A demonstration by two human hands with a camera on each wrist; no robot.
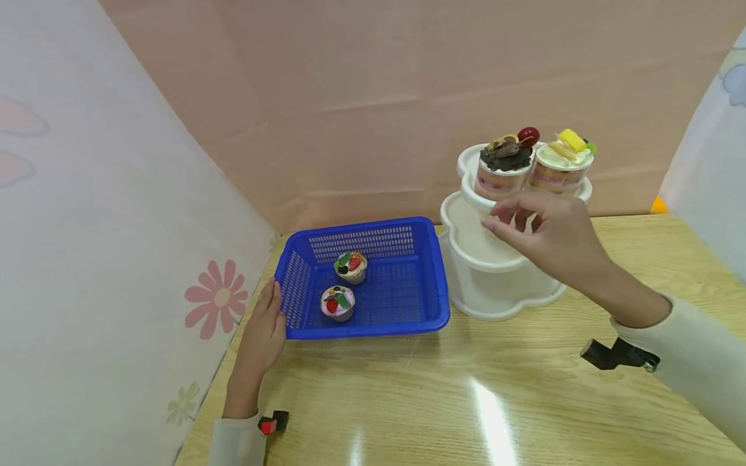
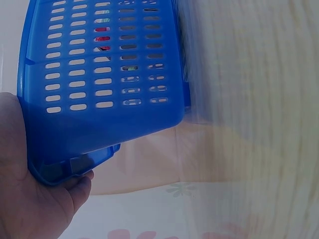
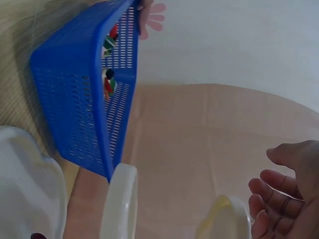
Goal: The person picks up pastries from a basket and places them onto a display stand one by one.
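One blue basket (image 1: 367,331) rests near the far left corner of the bench (image 1: 419,395), its long side roughly along the far edge. The person's left hand (image 1: 263,330) lies along the basket's left rim, at the near left corner, fingers nearly straight and touching the plastic; how firmly it presses cannot be told. Inside, toward the basket's left end, the front cake (image 1: 337,305) stands upright near the near wall, topped with red and green pieces, and the rear cake (image 1: 351,268) stands just behind it. A white tiered stand (image 1: 495,288) occupies the bench's far edge, just beside the basket's right end. On its top tier the dark cup (image 1: 502,171), topped with a red cherry (image 1: 528,136), and the pale cup (image 1: 561,167), topped with a yellow cube (image 1: 572,140), stand side by side. The right hand (image 1: 548,226) hangs before that tier, below the cups, thumb apart from loosely bent fingers, holding nothing; whether it brushes the stand cannot be told. Black devices sit at the right sleeve (image 1: 693,362) and left sleeve (image 1: 237,443). Behind the far edge hangs a peach backdrop (image 1: 350,116).
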